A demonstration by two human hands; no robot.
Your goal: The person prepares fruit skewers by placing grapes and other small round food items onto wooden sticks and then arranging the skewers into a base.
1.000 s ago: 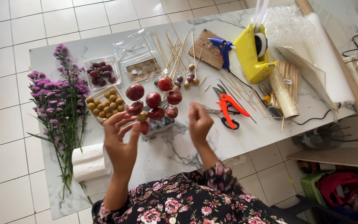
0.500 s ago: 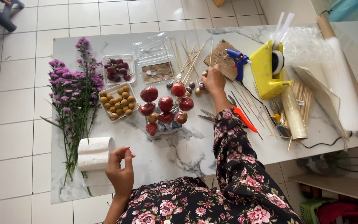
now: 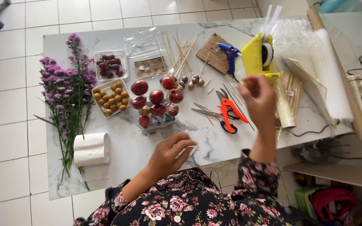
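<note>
A bunch of red fruits on skewers point(image 3: 156, 101) stands in a clear holder at the middle of the marble table point(image 3: 126, 152). My left hand point(image 3: 170, 154) rests on the table just in front of it, fingers stretched out and empty. My right hand point(image 3: 259, 97) is raised above the table with its fingers curled, just below the yellow tape dispenser point(image 3: 254, 53) and right of the orange-handled scissors point(image 3: 232, 112). I cannot tell whether anything small is pinched in it.
Purple flowers point(image 3: 65, 90) lie at the left beside a paper towel roll point(image 3: 91, 149). Trays of yellow-brown fruits point(image 3: 110, 98) and dark grapes point(image 3: 109, 65), wooden skewers point(image 3: 182, 53), a blue glue gun point(image 3: 231, 54) and a cellophane roll point(image 3: 334, 71) fill the back and right.
My right hand has drawn back from the small fruits by the skewers and moved right, toward the tape dispenser. My left hand has shifted right, from beside the paper roll to in front of the fruit bunch.
</note>
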